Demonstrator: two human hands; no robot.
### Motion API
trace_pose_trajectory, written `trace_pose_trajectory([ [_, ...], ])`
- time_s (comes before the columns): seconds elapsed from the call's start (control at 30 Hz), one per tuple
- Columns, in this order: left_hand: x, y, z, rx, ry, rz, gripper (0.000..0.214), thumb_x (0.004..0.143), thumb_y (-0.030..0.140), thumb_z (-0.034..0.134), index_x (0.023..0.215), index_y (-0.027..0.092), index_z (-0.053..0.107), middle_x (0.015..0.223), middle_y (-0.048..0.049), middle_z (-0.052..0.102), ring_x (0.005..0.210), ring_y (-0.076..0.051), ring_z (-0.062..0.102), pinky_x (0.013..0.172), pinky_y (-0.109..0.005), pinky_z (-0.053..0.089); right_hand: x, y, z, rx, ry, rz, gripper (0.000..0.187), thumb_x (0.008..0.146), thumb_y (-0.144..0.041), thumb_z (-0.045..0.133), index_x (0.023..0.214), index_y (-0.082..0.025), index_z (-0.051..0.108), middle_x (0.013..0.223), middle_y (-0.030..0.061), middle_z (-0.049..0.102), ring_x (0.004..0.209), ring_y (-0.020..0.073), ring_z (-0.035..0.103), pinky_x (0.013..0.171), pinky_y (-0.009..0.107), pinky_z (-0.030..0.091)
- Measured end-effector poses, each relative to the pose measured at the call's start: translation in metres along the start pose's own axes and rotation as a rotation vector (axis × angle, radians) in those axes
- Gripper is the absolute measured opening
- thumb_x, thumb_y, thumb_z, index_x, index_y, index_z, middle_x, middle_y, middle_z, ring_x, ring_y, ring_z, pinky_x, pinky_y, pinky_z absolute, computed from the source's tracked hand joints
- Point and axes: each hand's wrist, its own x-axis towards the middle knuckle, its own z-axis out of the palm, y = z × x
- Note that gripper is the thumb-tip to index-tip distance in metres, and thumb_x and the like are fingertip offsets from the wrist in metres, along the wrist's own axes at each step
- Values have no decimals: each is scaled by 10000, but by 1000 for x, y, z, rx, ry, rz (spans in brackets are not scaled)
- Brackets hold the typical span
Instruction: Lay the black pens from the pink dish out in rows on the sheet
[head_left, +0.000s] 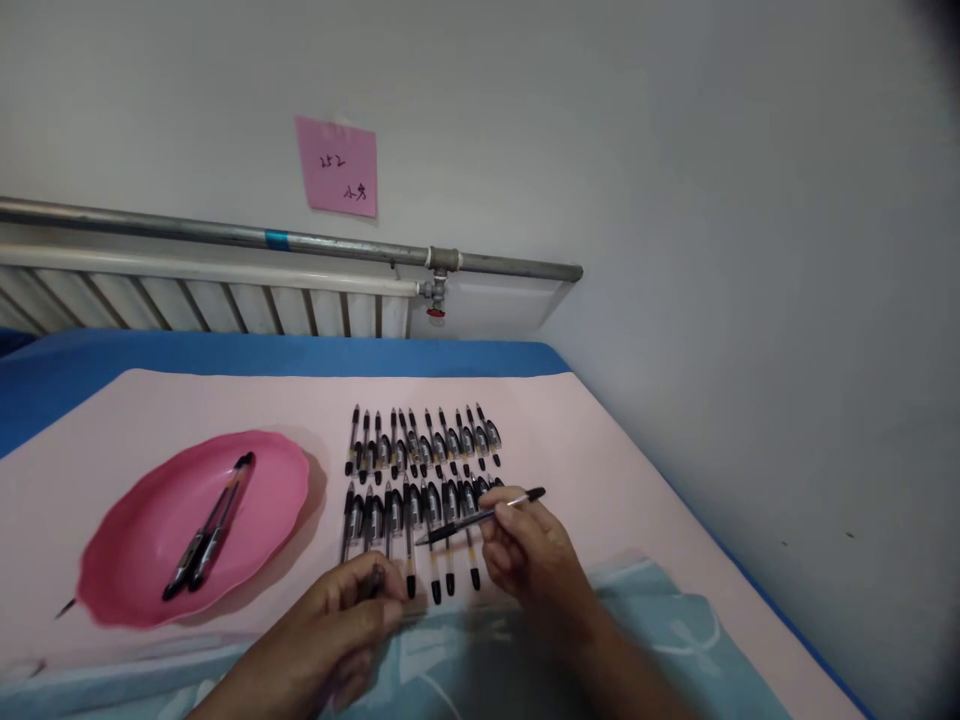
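My right hand (529,550) pinches an uncapped black pen (465,522), its tip pointing left above the front row. At the front, my left hand (341,625) is closed on a small black pen cap (373,580), partly hidden by the fingers. Beyond both hands, uncapped pens lie side by side in a back row (401,445) and a front row (412,530), with loose black caps among them. My right hand covers the right end of the front row. Capped pens (214,530) rest in a pink scalloped dish (281,510) at the left.
A pale pink sheet (540,430) covers the blue-edged table. Light blue patterned cloth (660,610) lies along the near edge. Behind stand a radiator (217,295), a metal pipe (345,247) and a red-handled valve (436,314). A pink note (337,165) hangs on the wall.
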Motion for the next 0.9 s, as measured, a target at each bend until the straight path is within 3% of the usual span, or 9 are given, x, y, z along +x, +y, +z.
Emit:
trace_pose_trajectory([
  [0.13,2,1,-2,-53,51,4,180,752,334,665,745,189,558,484,99,345,365,-22,158,327,-158,145,-9,7,3,-302,-137,-237,157,817,-288,549,932,-200,610,718,6,599,444,62,445,408,196,376],
  [0.23,4,1,-2,-102,66,0,205,765,363,653,836,185,582,504,101,347,369,-16,155,328,-147,138,-12,8,6,-596,-327,-542,187,824,-181,533,974,-230,633,842,40,647,666,124,590,614,259,486],
  [0.3,6,1,-1,-146,93,0,225,751,375,668,799,184,560,501,107,326,367,-12,161,332,-140,140,-13,8,9,-734,-459,-692,265,811,-118,524,1019,-249,621,896,48,658,844,154,612,744,282,491],
  [0.37,7,1,-1,-189,145,13,282,722,382,698,702,184,497,502,108,325,364,-7,178,337,-135,143,-15,9,12,-826,-542,-750,317,815,-95,494,1064,-259,602,930,54,659,903,150,608,777,269,489],
  [0.47,8,2,-1,-207,214,18,347,667,389,743,681,186,462,506,106,352,366,-3,199,341,-130,144,-20,10,14,-908,-614,-728,323,839,-112,450,1087,-260,595,964,60,653,909,135,603,785,250,485],
  [0.57,8,2,-1,-209,301,21,406,573,397,803,749,195,498,481,117,347,362,-6,199,341,-129,145,-25,11,15,-910,-659,-614,302,859,-147,426,1085,-254,596,986,55,651,921,135,593,811,263,470],
  [0.7,7,-3,3,-156,377,62,404,545,369,823,782,203,543,451,121,335,353,-17,250,347,-135,195,-26,20,15,-776,-497,-344,266,827,-184,475,1063,-238,587,883,18,649,793,125,596,722,253,468],
  [0.8,9,-10,6,-106,351,92,338,569,353,807,773,205,584,455,99,400,351,-31,318,364,-153,258,-24,31,18,-663,-379,-152,216,726,-214,613,941,-212,613,759,-17,603,690,112,566,636,223,444],
  [0.9,10,-13,8,-70,304,113,290,575,370,793,731,211,607,478,63,479,367,-61,394,376,-180,299,-21,33,22,-674,-345,-74,123,675,-194,648,794,-203,621,679,-44,553,626,91,514,595,201,402],
])
